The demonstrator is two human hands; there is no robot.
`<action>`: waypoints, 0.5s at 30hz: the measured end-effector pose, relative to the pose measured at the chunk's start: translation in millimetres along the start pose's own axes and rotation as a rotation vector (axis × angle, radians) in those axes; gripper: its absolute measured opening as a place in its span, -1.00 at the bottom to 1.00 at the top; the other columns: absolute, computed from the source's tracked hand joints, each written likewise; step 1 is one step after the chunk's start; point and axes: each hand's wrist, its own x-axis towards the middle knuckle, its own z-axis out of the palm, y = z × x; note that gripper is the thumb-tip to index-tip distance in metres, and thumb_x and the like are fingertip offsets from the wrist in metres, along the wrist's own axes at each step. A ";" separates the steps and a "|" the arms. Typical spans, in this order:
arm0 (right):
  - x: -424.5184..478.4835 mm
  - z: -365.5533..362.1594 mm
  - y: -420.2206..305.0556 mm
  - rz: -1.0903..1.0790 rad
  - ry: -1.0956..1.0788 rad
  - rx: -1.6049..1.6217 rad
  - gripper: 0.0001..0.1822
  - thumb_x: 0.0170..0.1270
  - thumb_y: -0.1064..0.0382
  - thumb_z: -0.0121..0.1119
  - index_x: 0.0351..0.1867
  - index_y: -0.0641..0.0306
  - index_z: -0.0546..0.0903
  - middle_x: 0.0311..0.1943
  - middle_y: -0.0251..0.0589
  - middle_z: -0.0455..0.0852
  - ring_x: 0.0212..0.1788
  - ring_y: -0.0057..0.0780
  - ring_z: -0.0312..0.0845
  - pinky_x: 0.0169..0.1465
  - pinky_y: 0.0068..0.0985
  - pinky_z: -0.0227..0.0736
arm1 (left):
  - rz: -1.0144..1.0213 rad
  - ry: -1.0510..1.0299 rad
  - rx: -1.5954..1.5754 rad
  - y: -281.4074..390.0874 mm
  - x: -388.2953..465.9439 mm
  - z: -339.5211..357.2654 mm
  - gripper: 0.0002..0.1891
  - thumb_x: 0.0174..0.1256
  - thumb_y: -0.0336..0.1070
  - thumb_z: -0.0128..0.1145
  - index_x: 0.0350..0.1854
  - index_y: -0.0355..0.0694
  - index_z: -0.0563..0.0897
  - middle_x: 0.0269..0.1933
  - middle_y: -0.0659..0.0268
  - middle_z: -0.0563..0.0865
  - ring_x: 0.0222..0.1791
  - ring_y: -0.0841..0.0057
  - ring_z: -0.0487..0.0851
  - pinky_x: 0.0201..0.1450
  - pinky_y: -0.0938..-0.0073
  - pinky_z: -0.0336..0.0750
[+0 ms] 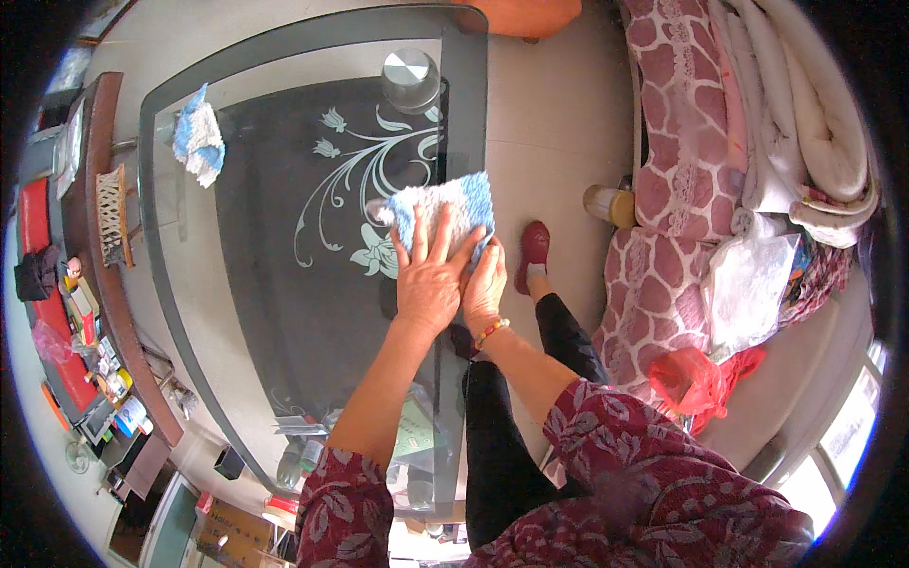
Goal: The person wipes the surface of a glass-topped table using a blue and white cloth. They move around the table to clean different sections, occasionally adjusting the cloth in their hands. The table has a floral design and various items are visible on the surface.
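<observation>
A fluffy blue-and-white cleaning cloth (454, 195) lies on the glass tabletop (305, 312) at its right-hand edge. My left hand (429, 284) presses on it from above, fingers spread over the pile. Beside it, my right hand (486, 280) has its fingers on the cloth's near right corner; a beaded bracelet (491, 332) circles that wrist. The two hands touch at the thumb side. Pale flower patterns (376, 167) decorate the dark panel of the table. Toward the far left corner rests a second, crumpled blue-and-white cloth (199, 138).
A round metal-topped table support (410, 74) shows at the far right. Papers (419, 429) and jars (290, 465) appear under the near glass. Right of the table stand a patterned sofa (667, 284) and a yellow-lidded jar (609, 204). A cluttered brown cabinet (106, 213) runs along the left.
</observation>
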 end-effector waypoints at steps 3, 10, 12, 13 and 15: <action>0.5 0.8 -2.5 0.077 -0.016 -0.042 -0.37 0.43 -0.10 -0.20 0.28 0.40 0.38 -0.03 0.21 0.65 -0.03 -0.07 0.61 0.07 -0.32 0.45 | 0.008 0.029 0.005 6.3 49.2 -7.3 -0.45 0.25 0.04 0.09 0.35 0.30 0.45 0.54 0.19 0.12 0.54 -0.07 -0.12 0.44 -0.35 -0.28; -1.5 -0.4 -20.2 0.150 -0.232 -0.248 -0.27 0.44 -0.28 -0.26 0.33 0.32 0.34 0.13 0.25 0.55 0.19 0.08 0.48 0.24 -0.24 0.33 | -0.052 0.177 0.107 -3.1 170.1 -26.4 -0.39 0.29 -0.03 0.12 0.42 0.20 0.33 0.53 0.18 0.11 0.54 0.02 -0.10 0.46 -0.29 -0.23; 1.0 -5.5 -21.1 0.214 -0.285 -0.311 -0.25 0.45 -0.30 -0.30 0.35 0.32 0.33 0.17 0.24 0.53 0.24 0.06 0.43 0.27 -0.24 0.30 | -0.074 0.197 0.106 -6.4 187.4 -29.8 -0.35 0.29 -0.04 0.12 0.45 0.15 0.27 0.54 0.17 0.09 0.55 0.04 -0.10 0.47 -0.26 -0.21; 3.1 -6.4 -22.2 0.223 -0.309 -0.321 -0.24 0.45 -0.32 -0.30 0.35 0.31 0.32 0.17 0.22 0.53 0.24 0.04 0.43 0.27 -0.24 0.30 | -0.084 0.218 0.107 -7.5 190.3 -29.3 -0.33 0.28 -0.04 0.12 0.46 0.09 0.26 0.54 0.16 0.09 0.55 0.06 -0.10 0.48 -0.22 -0.21; 17.5 -13.5 -28.0 0.261 -0.290 -0.165 -0.20 0.42 -0.37 -0.26 0.37 0.29 0.31 0.14 0.14 0.57 0.17 -0.07 0.49 0.24 -0.24 0.33 | -0.107 0.205 0.084 -8.1 182.3 -26.5 -0.30 0.27 -0.06 0.13 0.46 -0.04 0.25 0.54 0.14 0.09 0.55 0.09 -0.08 0.50 -0.16 -0.19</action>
